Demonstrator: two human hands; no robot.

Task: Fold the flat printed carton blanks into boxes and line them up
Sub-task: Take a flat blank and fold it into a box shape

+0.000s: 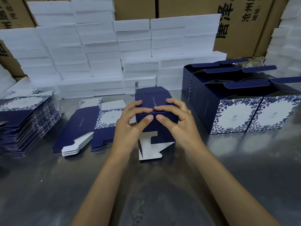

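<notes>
A dark blue carton (152, 99), partly folded, stands at the middle of the steel table (48, 185). Its silver-lined flaps hang open toward me. My left hand (130, 126) grips its left side, fingers on top and thumb on the near face. My right hand (176, 119) grips its right side the same way, and the fingertips of both hands nearly meet. Flat blue-and-white floral blanks (86, 126) lie in small piles just left of the hands. A taller stack of blanks (24, 119) sits at the far left. Several folded boxes (236, 103) stand in rows at the right, lids open.
White foam blocks (101, 54) are stacked like a wall along the back of the table. Brown cardboard cartons (236, 22) with printed characters rise behind them. More foam (288, 46) is piled at the far right.
</notes>
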